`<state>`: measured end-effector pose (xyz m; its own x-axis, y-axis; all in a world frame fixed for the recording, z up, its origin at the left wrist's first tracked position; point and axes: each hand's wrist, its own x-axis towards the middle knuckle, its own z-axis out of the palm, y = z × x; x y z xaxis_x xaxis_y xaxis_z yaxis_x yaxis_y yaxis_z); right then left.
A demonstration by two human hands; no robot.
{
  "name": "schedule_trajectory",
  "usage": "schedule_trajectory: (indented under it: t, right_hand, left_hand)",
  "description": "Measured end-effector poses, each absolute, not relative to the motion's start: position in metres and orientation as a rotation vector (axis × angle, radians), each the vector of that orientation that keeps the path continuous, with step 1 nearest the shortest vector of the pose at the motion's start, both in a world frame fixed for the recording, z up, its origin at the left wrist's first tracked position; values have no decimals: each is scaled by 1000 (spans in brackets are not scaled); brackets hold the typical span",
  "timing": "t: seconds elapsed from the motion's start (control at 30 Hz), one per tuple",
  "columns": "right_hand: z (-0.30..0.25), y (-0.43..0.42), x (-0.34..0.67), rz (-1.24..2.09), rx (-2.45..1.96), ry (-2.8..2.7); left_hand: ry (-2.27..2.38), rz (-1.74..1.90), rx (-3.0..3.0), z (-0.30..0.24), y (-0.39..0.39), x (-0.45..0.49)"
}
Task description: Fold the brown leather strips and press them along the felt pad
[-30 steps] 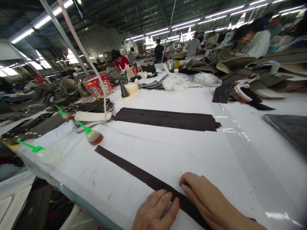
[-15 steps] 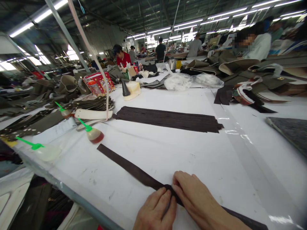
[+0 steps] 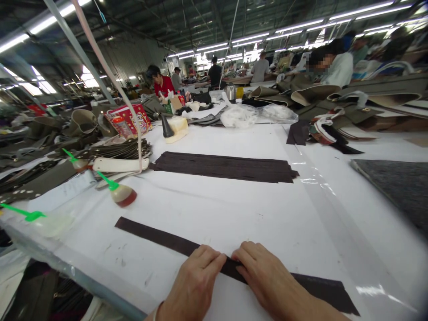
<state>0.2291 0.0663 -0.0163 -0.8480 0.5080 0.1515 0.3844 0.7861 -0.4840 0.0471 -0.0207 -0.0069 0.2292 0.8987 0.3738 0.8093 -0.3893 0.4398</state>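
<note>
A long dark brown strip (image 3: 157,237), leather-like, lies slantwise across the white tabletop close to me. My left hand (image 3: 195,281) grips it near its middle, fingers bent together and the tips on its upper edge. Just to the right, my right hand (image 3: 267,278) has its fingers curled over the same strip, thumb against the lower edge. Between the two hands a short stretch of the strip shows flat. Its right end comes out from under my right wrist. Farther back lies a stack of similar dark strips (image 3: 224,167).
Squeeze bottles with green spouts, one holding reddish liquid (image 3: 123,195), stand at the left. Behind them are white straps (image 3: 120,165) and a hanging tube (image 3: 133,116). A yellowish block (image 3: 179,130) sits farther back. Grey felt (image 3: 397,187) lies right. Several people work beyond.
The strip, bunched and twisted between my fingers before, now lies flatter and straighter. My left hand has moved up and left onto it. The view has shifted slightly right.
</note>
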Motion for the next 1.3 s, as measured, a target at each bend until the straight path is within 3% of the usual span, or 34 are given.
schedule_trajectory:
  t: [0.67,1.3]
  right_hand:
    - [-14,74,265,245,-383,-2812]
    - [-3,76,294,129,-319,-2868]
  left_hand:
    - [1496,723,2535,-13,-19,38]
    - [1582,389,2870,-13,-17,43]
